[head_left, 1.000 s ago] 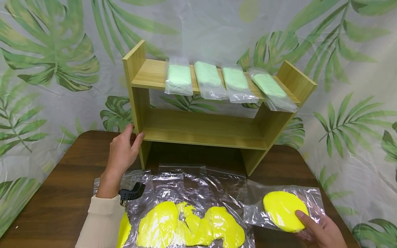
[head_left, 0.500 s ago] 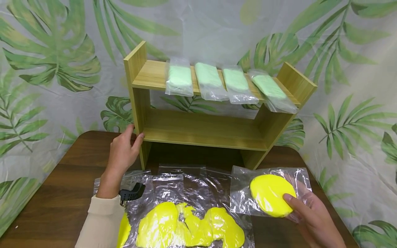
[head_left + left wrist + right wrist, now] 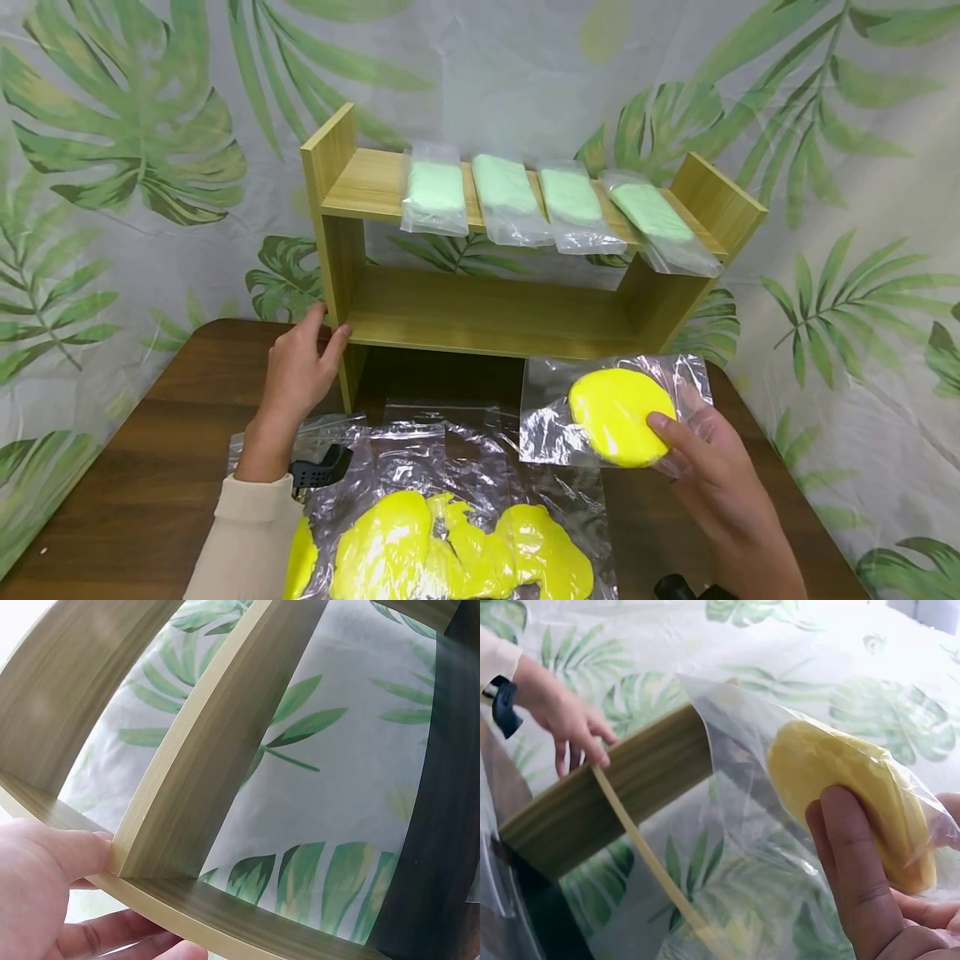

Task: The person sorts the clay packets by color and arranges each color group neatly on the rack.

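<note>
My left hand (image 3: 296, 371) grips the left upright of a small two-tier wooden shelf (image 3: 480, 321). In the left wrist view its thumb (image 3: 88, 851) lies by the front edge where the lower board meets the side, the other fingers on the outer face. My right hand (image 3: 723, 467) holds a clear plastic bag (image 3: 546, 417) containing a flat, rounded yellow lump of something like clay (image 3: 618, 417). The thumb presses on the lump from above; fingers are behind it. This bag hovers just in front of the shelf's lower right, partly covering the right upright.
Several bags of pale green blocks (image 3: 573, 196) lie along the top board, overhanging its front edge. On the dark wooden table (image 3: 142, 442), several clear bags with flattened yellow lumps (image 3: 382, 542) lie side by side before the shelf. A leaf-print cloth (image 3: 510, 75) hangs behind.
My right hand has raised the yellow lump's bag and carried it leftward and forward, toward the shelf. My left hand stays on the upright.
</note>
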The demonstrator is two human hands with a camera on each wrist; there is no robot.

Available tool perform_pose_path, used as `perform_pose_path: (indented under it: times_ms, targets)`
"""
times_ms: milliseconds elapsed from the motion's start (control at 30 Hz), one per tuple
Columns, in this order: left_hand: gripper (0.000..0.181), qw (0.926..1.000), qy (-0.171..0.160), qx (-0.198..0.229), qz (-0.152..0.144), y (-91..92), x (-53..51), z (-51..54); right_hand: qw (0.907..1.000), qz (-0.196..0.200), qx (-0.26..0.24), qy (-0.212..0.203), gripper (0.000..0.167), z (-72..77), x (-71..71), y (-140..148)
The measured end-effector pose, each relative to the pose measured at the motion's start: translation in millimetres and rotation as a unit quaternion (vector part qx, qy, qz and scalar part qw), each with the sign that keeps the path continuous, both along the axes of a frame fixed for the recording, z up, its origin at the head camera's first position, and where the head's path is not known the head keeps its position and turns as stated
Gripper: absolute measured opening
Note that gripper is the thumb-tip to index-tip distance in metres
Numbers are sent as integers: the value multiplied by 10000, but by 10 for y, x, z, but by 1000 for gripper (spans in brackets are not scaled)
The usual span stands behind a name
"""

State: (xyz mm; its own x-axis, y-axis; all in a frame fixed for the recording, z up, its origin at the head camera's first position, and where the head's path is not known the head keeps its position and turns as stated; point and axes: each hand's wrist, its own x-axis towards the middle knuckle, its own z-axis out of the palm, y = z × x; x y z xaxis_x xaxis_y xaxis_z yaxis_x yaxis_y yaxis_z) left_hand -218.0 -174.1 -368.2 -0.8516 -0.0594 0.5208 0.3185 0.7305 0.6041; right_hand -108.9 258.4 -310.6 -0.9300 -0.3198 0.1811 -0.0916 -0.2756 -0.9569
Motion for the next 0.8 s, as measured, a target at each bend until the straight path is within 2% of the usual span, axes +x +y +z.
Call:
perform_pose_path:
  times_ms: [100, 167, 333, 467, 600, 700, 800]
  targets:
    - [38, 10000, -3, 4, 8, -4, 0, -6, 9999, 15, -31, 117, 53, 52, -101, -93]
    - [38, 10000, -4, -1, 9, -8, -1, -12, 9995, 125, -119, 255, 39, 88, -196, -143]
    - [37, 10000, 6, -12, -2, -18, -3, -25, 9974, 392, -562, 202, 30, 192, -471, -250]
    - [37, 10000, 21, -38, -23, -21, 0, -34, 9938, 661, -867, 193, 44, 254, -660, -327]
    - [37, 9999, 65, -46, -64, -19, 2, -32, 9893, 833, -1028, 613, 61, 274, -762, -376]
    - [37, 9999, 121, -40, -54, -18, -1, -23, 9821, 973, -1273, 987, 68, 235, -802, -378]
    - [36, 9999, 122, -29, -49, -17, -8, -19, 9693, 1237, -1687, 1290, 73, 109, -834, -334]
